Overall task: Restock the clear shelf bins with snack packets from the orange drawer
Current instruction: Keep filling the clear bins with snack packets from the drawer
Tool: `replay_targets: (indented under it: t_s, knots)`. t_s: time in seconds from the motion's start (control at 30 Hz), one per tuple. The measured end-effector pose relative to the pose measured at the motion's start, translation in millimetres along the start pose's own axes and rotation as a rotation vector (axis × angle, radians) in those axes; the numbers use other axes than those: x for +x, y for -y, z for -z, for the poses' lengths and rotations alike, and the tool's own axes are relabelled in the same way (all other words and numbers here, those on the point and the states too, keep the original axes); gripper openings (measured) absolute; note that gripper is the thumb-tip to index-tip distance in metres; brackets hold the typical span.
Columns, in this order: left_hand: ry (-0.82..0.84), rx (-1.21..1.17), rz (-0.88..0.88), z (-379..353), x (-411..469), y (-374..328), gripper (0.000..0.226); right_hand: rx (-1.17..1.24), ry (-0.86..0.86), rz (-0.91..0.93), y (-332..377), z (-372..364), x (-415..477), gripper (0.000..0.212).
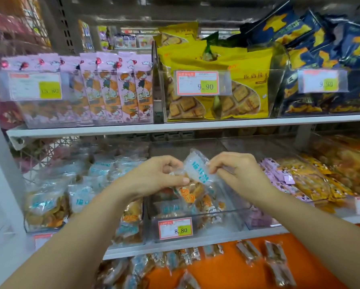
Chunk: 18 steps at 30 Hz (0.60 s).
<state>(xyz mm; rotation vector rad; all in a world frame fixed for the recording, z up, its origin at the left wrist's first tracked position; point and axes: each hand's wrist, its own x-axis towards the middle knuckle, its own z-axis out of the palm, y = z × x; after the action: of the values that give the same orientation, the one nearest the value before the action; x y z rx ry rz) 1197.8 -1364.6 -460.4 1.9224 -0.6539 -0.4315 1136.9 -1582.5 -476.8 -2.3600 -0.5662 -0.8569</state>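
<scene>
Both hands hold one clear snack packet (195, 174) with blue lettering above the middle clear bin (195, 226) on the lower shelf. My left hand (156, 176) pinches its left side, and my right hand (233, 170) pinches its upper right edge. The packet is tilted, its lower end down among a few like packets in that bin. The bin carries an 8.80 price tag (175, 229). Below the shelf, the orange drawer (227, 265) holds several loose snack packets (248, 253).
A bin on the left (50, 205) is full of similar blue-lettered packets. On the right a bin (310, 184) holds pink and orange packets. The upper shelf has bins of pink (112, 88), yellow (216, 80) and dark blue bags (331, 59).
</scene>
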Motion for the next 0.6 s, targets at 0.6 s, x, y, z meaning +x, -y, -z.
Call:
replay_targets:
  t_s: [0.6]
  knots:
    - [-0.338,-0.160,0.069,-20,45,28,0.022,-0.702,0.554,-0.469,-22,-53,11,0.022]
